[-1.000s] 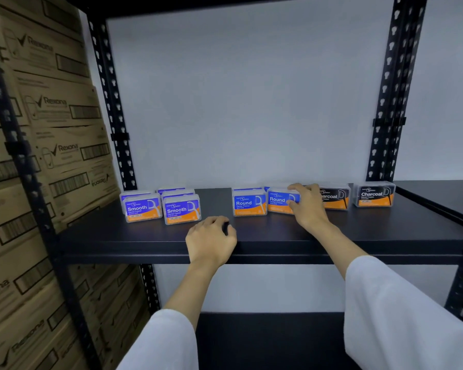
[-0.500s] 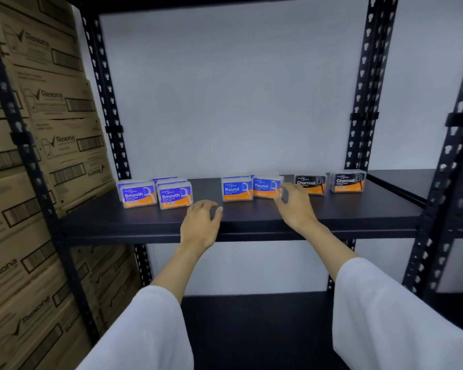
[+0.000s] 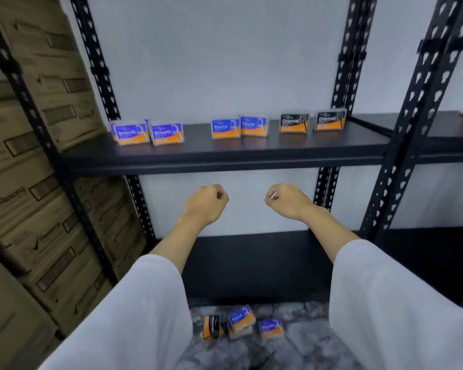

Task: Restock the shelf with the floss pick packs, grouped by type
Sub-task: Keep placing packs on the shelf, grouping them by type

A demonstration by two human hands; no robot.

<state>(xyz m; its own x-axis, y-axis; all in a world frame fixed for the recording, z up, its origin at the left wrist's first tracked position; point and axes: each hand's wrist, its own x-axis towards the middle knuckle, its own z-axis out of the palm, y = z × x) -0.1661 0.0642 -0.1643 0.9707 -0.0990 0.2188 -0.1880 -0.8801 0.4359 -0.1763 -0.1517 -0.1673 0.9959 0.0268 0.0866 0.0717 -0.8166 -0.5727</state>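
Head view: a black shelf (image 3: 225, 156) is seen at mid height, and six floss pick packs are stood upright along its far part in three pairs. Two Smooth packs (image 3: 149, 133) are placed at the left, two Round packs (image 3: 238, 127) in the middle, touching each other, and two Charcoal packs (image 3: 312, 121) at the right, with gaps left between the pairs. More packs appear to be hidden behind the Smooth pair. Below the shelf edge, both hands are held in the air, apart from each other and from every pack. The left hand (image 3: 206, 204) is curled loosely into a fist and nothing is held in its grip. The right hand (image 3: 286, 200) is likewise curled, with its grip pressed together on nothing. White sleeves (image 3: 385, 303) are worn on both arms. On the mottled grey floor (image 3: 300, 343), near the viewer, loose packs (image 3: 241, 324) are left lying: a Charcoal, a Round and a Smooth one. Brown cartons (image 3: 38, 182) are stacked at the left.
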